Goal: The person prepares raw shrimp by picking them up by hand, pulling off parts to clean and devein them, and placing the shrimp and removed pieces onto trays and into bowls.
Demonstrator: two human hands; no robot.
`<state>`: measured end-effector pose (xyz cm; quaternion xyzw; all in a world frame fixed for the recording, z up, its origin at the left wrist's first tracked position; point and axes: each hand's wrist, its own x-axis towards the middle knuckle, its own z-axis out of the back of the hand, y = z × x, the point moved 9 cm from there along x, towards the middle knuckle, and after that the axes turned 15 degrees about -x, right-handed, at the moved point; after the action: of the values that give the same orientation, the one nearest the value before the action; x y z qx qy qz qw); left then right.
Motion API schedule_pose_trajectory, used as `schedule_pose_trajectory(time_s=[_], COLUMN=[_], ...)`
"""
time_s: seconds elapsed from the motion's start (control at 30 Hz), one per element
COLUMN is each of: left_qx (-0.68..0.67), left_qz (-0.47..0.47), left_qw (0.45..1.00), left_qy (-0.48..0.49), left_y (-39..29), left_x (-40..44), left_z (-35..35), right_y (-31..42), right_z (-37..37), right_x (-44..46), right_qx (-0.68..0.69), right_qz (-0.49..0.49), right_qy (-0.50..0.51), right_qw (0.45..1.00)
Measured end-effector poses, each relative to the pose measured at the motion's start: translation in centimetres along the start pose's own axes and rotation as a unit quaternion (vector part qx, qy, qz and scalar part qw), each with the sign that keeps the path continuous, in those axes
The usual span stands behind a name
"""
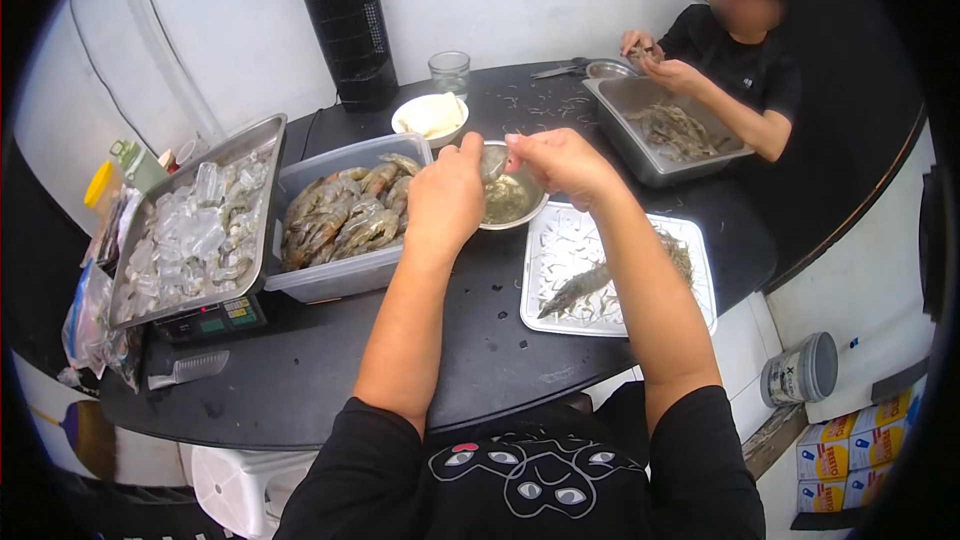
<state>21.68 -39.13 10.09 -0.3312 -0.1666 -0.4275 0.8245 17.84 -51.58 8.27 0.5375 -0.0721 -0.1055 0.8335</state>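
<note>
Over a metal bowl of cloudy liquid (507, 202), my left hand (447, 188) is closed on a peeled shrimp (492, 163). My right hand (563, 162) pinches at the shrimp's other side, with thumb and forefinger together. Left of my hands, a clear plastic tub (340, 285) holds many unpeeled shrimp (350, 205). Below my right forearm lies a white tray (535, 315) with one whole shrimp (577, 288) and shell scraps on it. A white bowl with a pale cloth (430, 115) stands behind my left hand.
A metal tray of ice and shrimp (200, 230) rests on a scale (212, 320) at the left, near a knife (190, 368). At the back right, a co-worker (740, 70) handles a shrimp over a deep metal pan (665, 175). A glass (450, 72) stands at the back.
</note>
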Motion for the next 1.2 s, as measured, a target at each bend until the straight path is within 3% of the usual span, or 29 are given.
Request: schedule_pose_trajectory(time_s=[0.13,0.23,0.33,0.37,0.47,0.57,0.67,0.77,0.87,0.9,1.0,1.2], left_qx=[-0.01,-0.003,0.002,0.003,-0.004,-0.051,-0.099,-0.133,-0.152,-0.151,-0.102,-0.062], left_qz=[0.055,0.125,0.206,0.237,0.219,0.159,0.112,0.078,0.068,0.068,0.057,0.037], left_qw=[0.998,0.992,0.979,0.971,0.974,0.985,0.988,0.988,0.986,0.986,0.993,0.997], left_qy=[0.009,-0.012,0.007,0.02,0.049,0.045,0.029,0.014,0.003,0.0,-0.014,-0.021], left_y=[1.4,5.0,8.0,8.8,9.2,7.6,5.8,4.7,4.0,3.6,2.9,2.3], left_x=[0.1,-0.3,-1.2,-1.7,-2.1,-1.3,-0.7,-0.1,0.3,0.3,0.2,0.1], left_z=[1.2,4.3,6.7,7.2,7.1,6.5,5.6,4.6,3.7,3.5,3.0,2.5], right_y=[-0.6,-1.6,-2.3,-2.9,-4.3,-5.9,-4.2,-1.6,-0.2,0.5,1.4,0.0], right_z=[0.2,0.7,-0.8,-1.7,-3.8,-5.2,-4.9,-3.8,-3.8,-4.0,-3.5,-2.8], right_x=[0.2,2.3,3.7,4.1,5.8,6.3,6.3,4.3,2.0,1.6,0.7,1.4], right_qx=[0.059,-0.171,-0.448,-0.503,-0.677,-0.64,-0.476,-0.108,0.048,0.073,-0.015,0.003], right_qz=[-0.015,0.069,0.081,0.027,-0.009,-0.019,0.081,0.114,0.02,0.036,0.026,0.037], right_qy=[0.029,-0.009,-0.056,-0.023,0.011,0.067,0.059,0.021,0.097,0.08,0.051,0.023], right_qw=[0.998,0.983,0.889,0.864,0.736,0.765,0.874,0.987,0.994,0.993,0.998,0.999])
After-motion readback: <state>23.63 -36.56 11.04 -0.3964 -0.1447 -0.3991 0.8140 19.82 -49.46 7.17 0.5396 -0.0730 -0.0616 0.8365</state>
